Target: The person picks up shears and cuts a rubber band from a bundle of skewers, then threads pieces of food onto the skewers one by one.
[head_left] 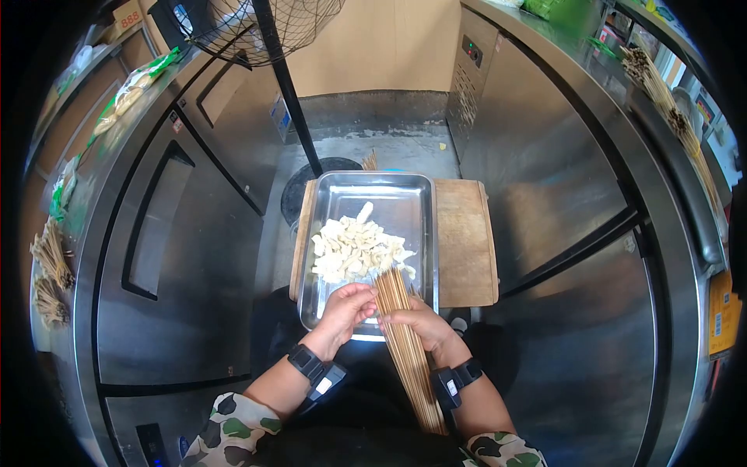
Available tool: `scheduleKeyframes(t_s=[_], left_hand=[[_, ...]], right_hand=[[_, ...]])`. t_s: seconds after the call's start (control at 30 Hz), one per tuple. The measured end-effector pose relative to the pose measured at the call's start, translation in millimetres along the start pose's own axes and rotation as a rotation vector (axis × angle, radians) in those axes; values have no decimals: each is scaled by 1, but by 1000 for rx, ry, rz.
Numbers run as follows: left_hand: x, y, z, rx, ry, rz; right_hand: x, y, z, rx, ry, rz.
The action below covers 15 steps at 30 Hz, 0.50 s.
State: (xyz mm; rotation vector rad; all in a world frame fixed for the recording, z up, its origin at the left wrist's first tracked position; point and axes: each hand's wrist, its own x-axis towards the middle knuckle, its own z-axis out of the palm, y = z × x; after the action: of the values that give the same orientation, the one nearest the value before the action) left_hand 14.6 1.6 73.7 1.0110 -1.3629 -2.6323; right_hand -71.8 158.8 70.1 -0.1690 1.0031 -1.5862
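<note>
A thick bundle of bamboo skewers (406, 362) slants from over the tray down toward my lap. My right hand (424, 325) is wrapped round its upper part, thumb across the front. Close against the bundle's left side, my left hand (344, 313) has its fingers pinched together; whatever is between them is too small to make out. Beyond both hands, pale cream-white food pieces (354, 247) lie heaped in a rectangular metal tray (374, 185). The bundle's top ends reach the near edge of the heap.
Beneath the tray is a wooden board (467, 241), sticking out to the right. Steel cabinets stand close on the left (206, 296) and right (545, 156). A fan (257, 27) on a black pole stands ahead. More skewer bundles (53, 265) lie on the left counter.
</note>
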Motion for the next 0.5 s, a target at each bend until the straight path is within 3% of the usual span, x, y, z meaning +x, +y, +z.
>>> scheduleKeyframes(t_s=[0.5], left_hand=[[-2,-7,-7,-58,33,38]], right_hand=[[1,0,6,-53,28,-54]])
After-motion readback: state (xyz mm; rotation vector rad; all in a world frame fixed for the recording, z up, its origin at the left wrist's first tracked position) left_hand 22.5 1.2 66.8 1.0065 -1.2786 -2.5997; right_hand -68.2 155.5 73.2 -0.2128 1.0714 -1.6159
